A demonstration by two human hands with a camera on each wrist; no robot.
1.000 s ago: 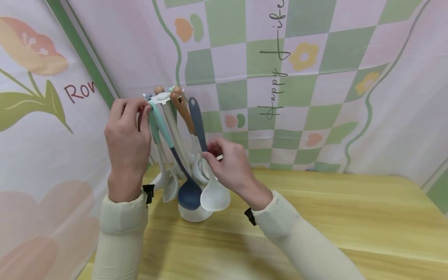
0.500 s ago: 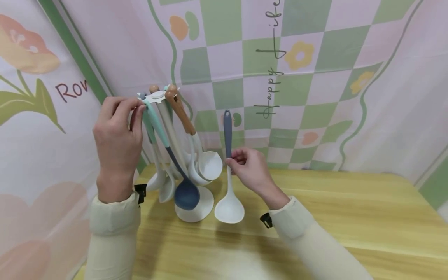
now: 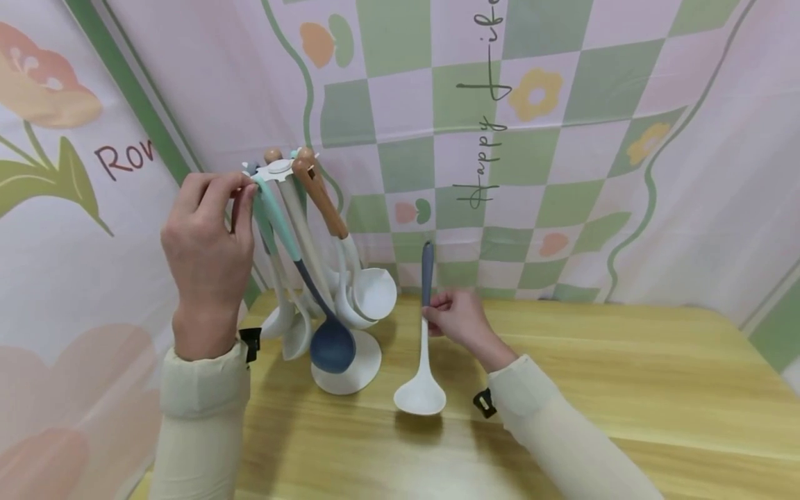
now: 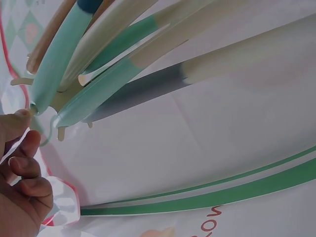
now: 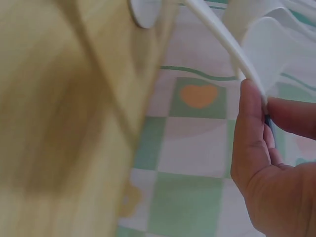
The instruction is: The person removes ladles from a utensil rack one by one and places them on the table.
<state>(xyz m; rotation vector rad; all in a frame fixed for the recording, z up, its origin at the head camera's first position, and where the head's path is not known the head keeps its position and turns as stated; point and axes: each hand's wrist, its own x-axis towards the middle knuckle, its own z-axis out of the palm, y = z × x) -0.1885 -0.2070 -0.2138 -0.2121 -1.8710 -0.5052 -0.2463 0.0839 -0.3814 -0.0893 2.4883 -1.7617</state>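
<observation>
White ladle [image 3: 422,389] pinched upright in right hand [image 3: 459,319] grip, bowl near worktop [image 3: 625,389]. Left hand [image 3: 209,243] grip pinching rack [image 3: 278,170] top, far left.

The head camera looks forward and down from above the wooden table [image 3: 625,389], taking in both hands and the utensil rack [image 3: 294,173]. The left wrist camera sits close under that rack's top, facing upward. The right wrist camera hugs the white ladle [image 3: 423,375], shared with the head view
</observation>
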